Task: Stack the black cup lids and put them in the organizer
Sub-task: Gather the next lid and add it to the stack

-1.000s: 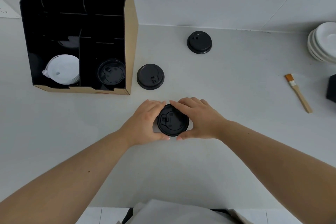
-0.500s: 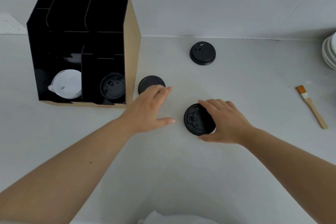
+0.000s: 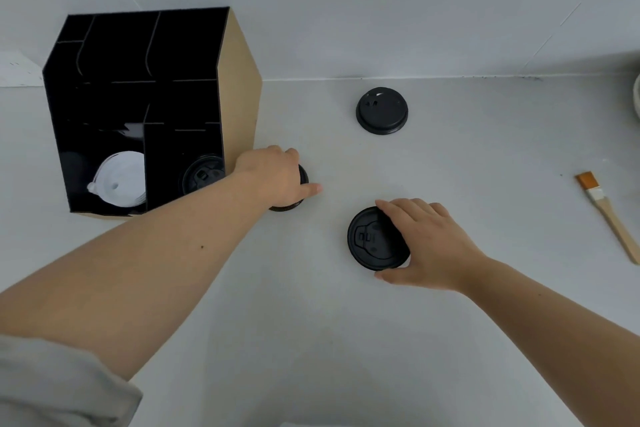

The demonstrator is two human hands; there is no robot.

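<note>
We are pressing our left hand [image 3: 277, 177] down over a lid [image 3: 302, 180] just right of the organizer [image 3: 239, 87], fingers curled round it, most of it hidden. Our right hand [image 3: 426, 243] is gripping the near lid stack [image 3: 374, 239] by its right rim on the tabletop [image 3: 485, 149]. A third lid [image 3: 382, 110] is lying far off, untouched. Inside the organizer, a black lid [image 3: 202, 177] is sitting right of white lids [image 3: 119, 182]. A brush [image 3: 609, 218] is lying at the right.
</note>
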